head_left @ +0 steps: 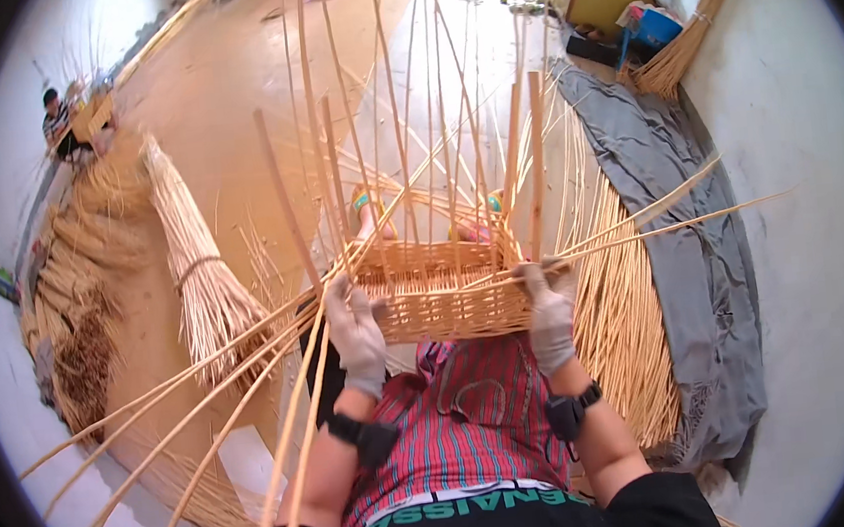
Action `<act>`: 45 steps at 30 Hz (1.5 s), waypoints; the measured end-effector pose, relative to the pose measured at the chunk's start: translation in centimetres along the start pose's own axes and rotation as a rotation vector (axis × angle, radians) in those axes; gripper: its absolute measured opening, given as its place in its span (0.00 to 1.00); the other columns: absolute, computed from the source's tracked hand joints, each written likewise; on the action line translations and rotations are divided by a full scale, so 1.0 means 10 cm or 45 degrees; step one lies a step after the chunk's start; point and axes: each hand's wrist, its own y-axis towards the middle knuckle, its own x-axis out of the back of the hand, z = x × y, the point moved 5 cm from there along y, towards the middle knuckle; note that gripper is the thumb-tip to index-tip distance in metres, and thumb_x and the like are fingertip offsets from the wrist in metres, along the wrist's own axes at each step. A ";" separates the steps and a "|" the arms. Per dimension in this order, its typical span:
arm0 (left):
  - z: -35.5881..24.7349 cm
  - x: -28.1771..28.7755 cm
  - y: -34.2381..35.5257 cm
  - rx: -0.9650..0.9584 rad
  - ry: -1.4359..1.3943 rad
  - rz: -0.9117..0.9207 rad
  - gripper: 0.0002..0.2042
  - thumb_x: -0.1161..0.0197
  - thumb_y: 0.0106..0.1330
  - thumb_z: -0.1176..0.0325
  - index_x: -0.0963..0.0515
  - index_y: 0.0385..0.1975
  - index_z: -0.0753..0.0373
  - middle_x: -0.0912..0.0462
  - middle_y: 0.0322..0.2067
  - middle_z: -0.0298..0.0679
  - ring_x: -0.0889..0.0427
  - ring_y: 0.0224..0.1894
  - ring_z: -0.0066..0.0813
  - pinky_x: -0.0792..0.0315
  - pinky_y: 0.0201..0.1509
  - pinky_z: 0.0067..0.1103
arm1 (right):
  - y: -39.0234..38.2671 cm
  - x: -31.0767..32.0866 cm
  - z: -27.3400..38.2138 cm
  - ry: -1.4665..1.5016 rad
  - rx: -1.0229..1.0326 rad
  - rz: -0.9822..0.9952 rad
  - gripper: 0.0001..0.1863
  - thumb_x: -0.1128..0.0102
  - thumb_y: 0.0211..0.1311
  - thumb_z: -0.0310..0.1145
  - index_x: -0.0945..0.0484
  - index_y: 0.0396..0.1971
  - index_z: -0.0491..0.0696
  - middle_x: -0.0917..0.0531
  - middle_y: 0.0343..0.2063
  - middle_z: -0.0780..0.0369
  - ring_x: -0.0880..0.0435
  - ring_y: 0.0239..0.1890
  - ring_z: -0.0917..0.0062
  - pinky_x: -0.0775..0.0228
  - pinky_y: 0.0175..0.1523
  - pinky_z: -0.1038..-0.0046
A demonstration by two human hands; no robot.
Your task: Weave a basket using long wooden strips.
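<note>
A partly woven wicker basket (457, 315) rests at my lap, its upright stakes (444, 141) rising from the rim and thicker sticks standing at its corners. My left hand (355, 335), in a pale glove, is closed on the near left corner. From there several long willow rods (208, 398) fan out to the lower left. Opposite it, my gloved right hand (549, 315) grips the near right corner, where two long rods (679, 219) stick out to the right. Both hands' fingers are partly hidden by the rim and rods.
On the floor to the left lies a tied rod bundle (190, 254), with looser bundles (83, 293) along the wall. Loose rods (623, 326) and a grey cloth (699, 279) lie at right. Beyond are a blue bucket (658, 30) and a standing bundle. A person (58, 123) sits far left.
</note>
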 end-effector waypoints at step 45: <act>0.26 -1.64 -0.42 0.074 0.855 0.984 0.16 0.44 0.76 0.55 0.24 0.43 0.63 0.16 0.32 0.48 0.15 0.39 0.37 0.24 0.43 0.32 | 0.57 1.25 0.50 -0.185 -0.122 0.145 0.04 0.42 0.74 0.31 0.27 0.43 0.51 0.14 0.44 0.60 0.15 0.48 0.74 0.19 0.50 0.76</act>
